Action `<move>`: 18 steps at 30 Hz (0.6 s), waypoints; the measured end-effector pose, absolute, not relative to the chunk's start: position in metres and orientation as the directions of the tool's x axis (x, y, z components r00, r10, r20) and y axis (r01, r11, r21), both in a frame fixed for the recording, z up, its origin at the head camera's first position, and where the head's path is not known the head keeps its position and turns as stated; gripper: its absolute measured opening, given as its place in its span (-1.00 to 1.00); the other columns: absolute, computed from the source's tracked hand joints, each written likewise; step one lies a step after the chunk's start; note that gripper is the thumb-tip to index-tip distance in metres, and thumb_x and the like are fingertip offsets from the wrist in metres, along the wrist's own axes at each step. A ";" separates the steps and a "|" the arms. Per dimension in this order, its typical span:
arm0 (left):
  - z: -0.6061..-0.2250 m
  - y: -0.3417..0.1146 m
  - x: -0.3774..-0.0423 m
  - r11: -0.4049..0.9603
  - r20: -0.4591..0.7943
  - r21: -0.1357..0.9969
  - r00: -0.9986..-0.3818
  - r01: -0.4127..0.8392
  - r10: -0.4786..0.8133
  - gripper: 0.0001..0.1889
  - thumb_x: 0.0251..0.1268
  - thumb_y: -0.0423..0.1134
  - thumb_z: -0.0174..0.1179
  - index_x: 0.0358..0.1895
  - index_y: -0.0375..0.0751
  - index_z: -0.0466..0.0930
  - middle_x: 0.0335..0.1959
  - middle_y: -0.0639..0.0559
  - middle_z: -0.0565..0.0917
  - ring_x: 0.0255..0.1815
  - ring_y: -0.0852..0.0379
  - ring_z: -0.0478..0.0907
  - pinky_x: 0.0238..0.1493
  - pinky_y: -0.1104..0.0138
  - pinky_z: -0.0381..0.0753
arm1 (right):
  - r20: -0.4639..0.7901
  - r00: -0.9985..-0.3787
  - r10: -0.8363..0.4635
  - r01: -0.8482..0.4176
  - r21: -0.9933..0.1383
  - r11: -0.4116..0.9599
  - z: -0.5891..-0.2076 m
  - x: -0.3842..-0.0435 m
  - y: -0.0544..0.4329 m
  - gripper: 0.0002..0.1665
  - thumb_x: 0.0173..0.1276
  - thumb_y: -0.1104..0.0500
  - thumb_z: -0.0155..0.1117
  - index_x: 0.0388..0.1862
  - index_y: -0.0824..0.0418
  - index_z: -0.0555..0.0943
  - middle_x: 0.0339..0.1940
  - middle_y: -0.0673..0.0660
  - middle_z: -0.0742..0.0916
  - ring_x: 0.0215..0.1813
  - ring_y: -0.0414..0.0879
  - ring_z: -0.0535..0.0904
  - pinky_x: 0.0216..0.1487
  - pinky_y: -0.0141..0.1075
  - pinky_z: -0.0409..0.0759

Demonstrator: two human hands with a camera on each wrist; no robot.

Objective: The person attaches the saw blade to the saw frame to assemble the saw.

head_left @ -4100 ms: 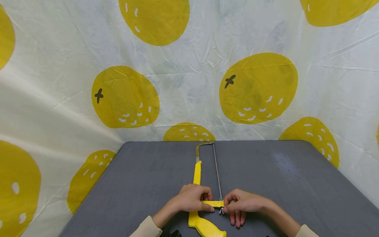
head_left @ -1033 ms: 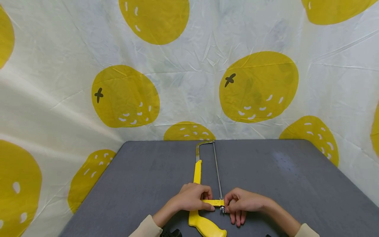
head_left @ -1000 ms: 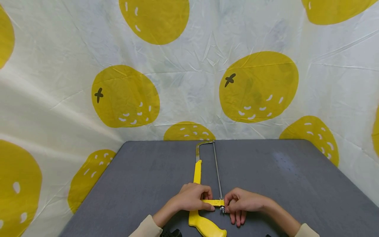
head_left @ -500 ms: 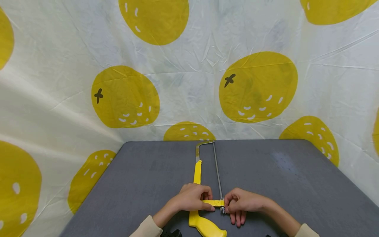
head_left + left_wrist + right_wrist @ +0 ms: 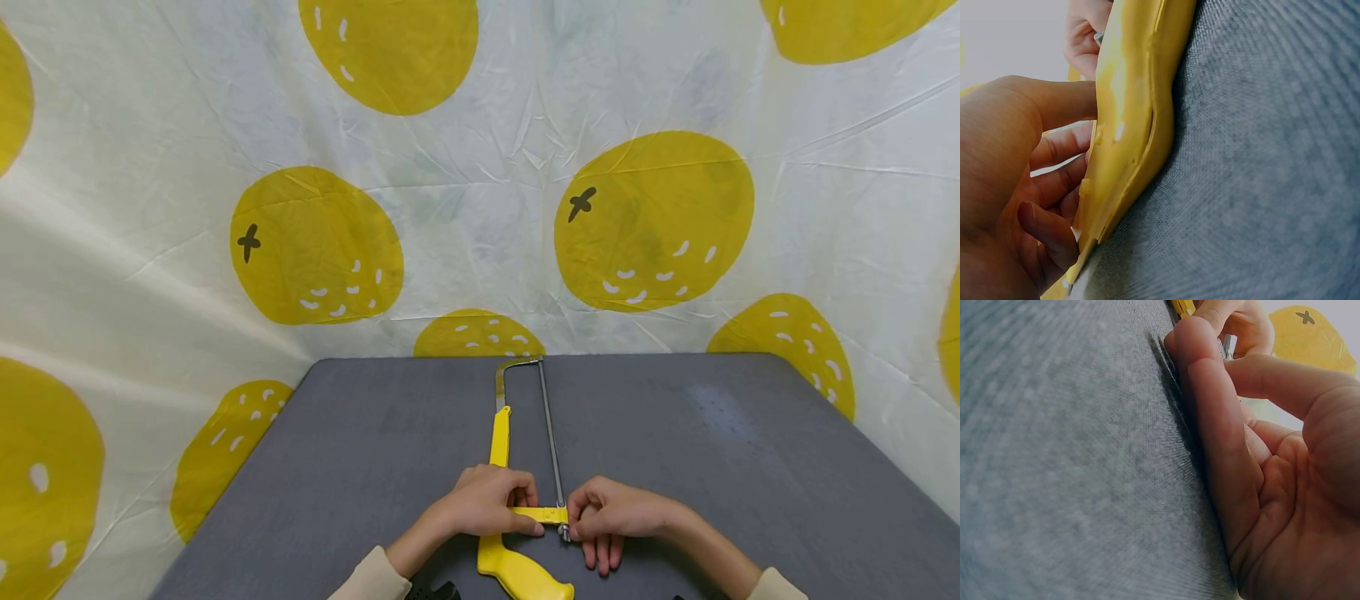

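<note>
A hacksaw with a yellow handle (image 5: 522, 573) lies on the grey table, its metal bow pointing away from me. Its thin blade (image 5: 551, 429) runs along the right side. My left hand (image 5: 489, 500) reaches over the frame and holds the short yellow crosspiece (image 5: 542, 515) between thumb and fingers. At that crosspiece's near side sits a small metal wing nut (image 5: 565, 532), which my right hand (image 5: 622, 510) pinches between thumb and index finger. In the right wrist view the right hand's lower fingers (image 5: 1222, 425) lie along the cloth, and a silvery wing (image 5: 1229, 345) shows past the thumb.
The grey cloth-covered table (image 5: 675, 433) stretches out around the saw. Behind and to the left hangs a pale curtain (image 5: 480, 242) printed with yellow fruit. A small black object (image 5: 442, 592) shows at the bottom edge near the left sleeve.
The wing nut has turned at my right fingertips, its wings showing at different angles across the frames. Both hands and the hacksaw stay nearly in place.
</note>
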State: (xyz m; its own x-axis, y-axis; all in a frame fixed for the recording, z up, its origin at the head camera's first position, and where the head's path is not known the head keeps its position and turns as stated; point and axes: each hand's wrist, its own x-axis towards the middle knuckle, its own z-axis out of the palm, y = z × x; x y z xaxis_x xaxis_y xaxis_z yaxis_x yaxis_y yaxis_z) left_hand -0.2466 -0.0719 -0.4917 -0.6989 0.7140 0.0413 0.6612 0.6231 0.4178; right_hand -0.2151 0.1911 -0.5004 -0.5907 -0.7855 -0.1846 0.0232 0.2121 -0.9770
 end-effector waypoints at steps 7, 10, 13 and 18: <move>-0.492 -0.072 -0.247 0.622 0.042 0.425 -0.700 0.658 0.713 -0.77 0.19 0.20 0.45 -0.30 0.28 0.63 -0.53 0.47 0.55 -0.56 0.47 0.41 -0.44 0.46 0.34 | -0.182 -0.595 -0.783 0.017 -0.977 0.214 -0.502 -0.216 0.192 -0.67 0.40 0.31 0.20 -0.11 0.65 0.52 -0.50 0.12 0.79 -0.57 -0.27 0.73 -0.58 -0.41 0.63; -0.492 -0.073 -0.246 0.620 0.045 0.423 -0.699 0.661 0.714 -0.77 0.18 0.20 0.45 -0.31 0.28 0.62 -0.53 0.48 0.55 -0.56 0.47 0.41 -0.44 0.46 0.34 | -0.182 -0.587 -0.789 0.022 -0.978 0.209 -0.502 -0.216 0.191 -0.67 0.41 0.31 0.20 -0.09 0.66 0.52 -0.49 0.10 0.79 -0.56 -0.28 0.73 -0.56 -0.41 0.63; -0.493 -0.074 -0.246 0.620 0.048 0.419 -0.697 0.664 0.715 -0.77 0.18 0.20 0.46 -0.31 0.28 0.62 -0.53 0.48 0.55 -0.56 0.47 0.41 -0.44 0.46 0.34 | -0.182 -0.578 -0.796 0.028 -0.979 0.203 -0.503 -0.215 0.191 -0.66 0.43 0.31 0.21 -0.08 0.66 0.51 -0.49 0.05 0.79 -0.55 -0.29 0.73 -0.55 -0.42 0.63; -0.494 -0.075 -0.246 0.616 0.047 0.422 -0.695 0.665 0.717 -0.77 0.18 0.20 0.45 -0.31 0.28 0.62 -0.53 0.48 0.55 -0.56 0.47 0.41 -0.45 0.46 0.34 | -0.187 -0.571 -0.799 0.031 -0.978 0.207 -0.503 -0.215 0.191 -0.67 0.44 0.29 0.22 -0.07 0.63 0.53 -0.51 -0.01 0.78 -0.54 -0.31 0.73 -0.54 -0.43 0.63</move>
State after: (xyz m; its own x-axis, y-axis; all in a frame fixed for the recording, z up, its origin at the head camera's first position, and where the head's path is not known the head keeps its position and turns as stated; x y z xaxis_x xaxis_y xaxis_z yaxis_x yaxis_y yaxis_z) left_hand -0.2464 -0.0753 -0.4939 -0.6952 0.7172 0.0472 0.6646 0.6164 0.4223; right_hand -0.2146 0.1910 -0.5032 -0.5708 -0.7994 -0.1872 0.0307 0.2071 -0.9778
